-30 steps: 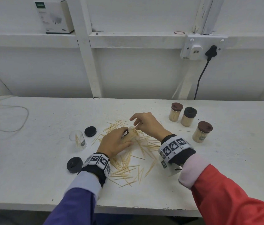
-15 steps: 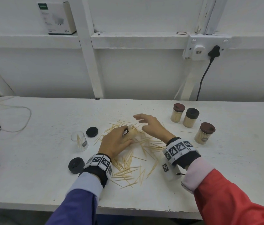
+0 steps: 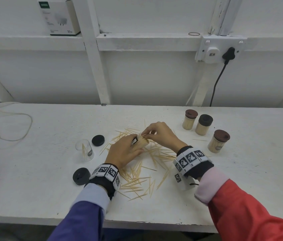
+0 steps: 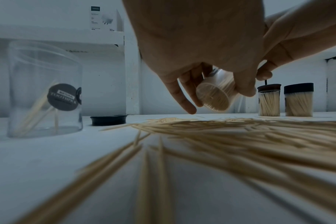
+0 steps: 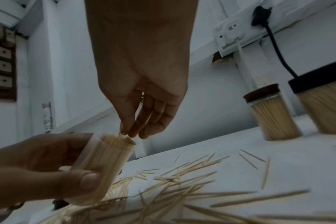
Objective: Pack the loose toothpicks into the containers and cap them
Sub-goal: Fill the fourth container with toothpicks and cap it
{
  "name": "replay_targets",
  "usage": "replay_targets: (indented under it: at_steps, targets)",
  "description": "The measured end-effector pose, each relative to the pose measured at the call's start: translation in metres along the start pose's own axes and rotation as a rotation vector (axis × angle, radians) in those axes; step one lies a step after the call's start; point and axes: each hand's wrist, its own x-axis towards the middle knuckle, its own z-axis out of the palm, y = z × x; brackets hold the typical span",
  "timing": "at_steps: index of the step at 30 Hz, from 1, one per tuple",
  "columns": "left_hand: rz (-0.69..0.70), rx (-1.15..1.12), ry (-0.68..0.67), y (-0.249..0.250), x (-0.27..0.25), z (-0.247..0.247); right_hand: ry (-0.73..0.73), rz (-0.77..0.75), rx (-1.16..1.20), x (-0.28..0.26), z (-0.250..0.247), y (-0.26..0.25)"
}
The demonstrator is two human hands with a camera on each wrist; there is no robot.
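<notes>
Two hands meet mid-table: left hand [image 3: 123,150] grips the tilted, packed container [image 5: 104,163]; right hand [image 3: 161,134] pinches toothpicks [image 5: 123,134] at its mouth; loose toothpicks [image 3: 137,174] scattered beneath.

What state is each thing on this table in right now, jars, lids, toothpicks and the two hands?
Held jar: uncapped, tilted, nearly full.
Left hand: grips the held jar.
Right hand: pinches toothpicks at the held jar's mouth.
Clear jar: upright, uncapped, only a few toothpicks inside.
Three capped jars: upright, full, lids on.
Two black lids: lying loose on the table.
Loose toothpicks: scattered on the table.
Black plug: in the wall socket.
</notes>
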Motion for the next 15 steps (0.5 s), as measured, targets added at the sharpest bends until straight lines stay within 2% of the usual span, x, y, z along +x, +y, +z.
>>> replay_targets:
  at_steps: [5, 9, 13, 15]
  targets:
    - [0.016, -0.039, 0.003, 0.000, -0.001, -0.001, 0.039, 0.029, 0.298, -0.004, -0.006, 0.007]
    - [0.040, -0.038, -0.035, 0.002, 0.000, 0.000, 0.023, -0.001, 0.252, -0.008, -0.001, 0.011]
    - [0.029, -0.041, -0.020, -0.001, 0.000, 0.002, 0.090, 0.100, 0.294, -0.010, -0.006, 0.021]
    - [0.002, -0.048, 0.003, -0.005, 0.001, 0.002, -0.055, 0.161, 0.087, -0.011, -0.009, 0.031]
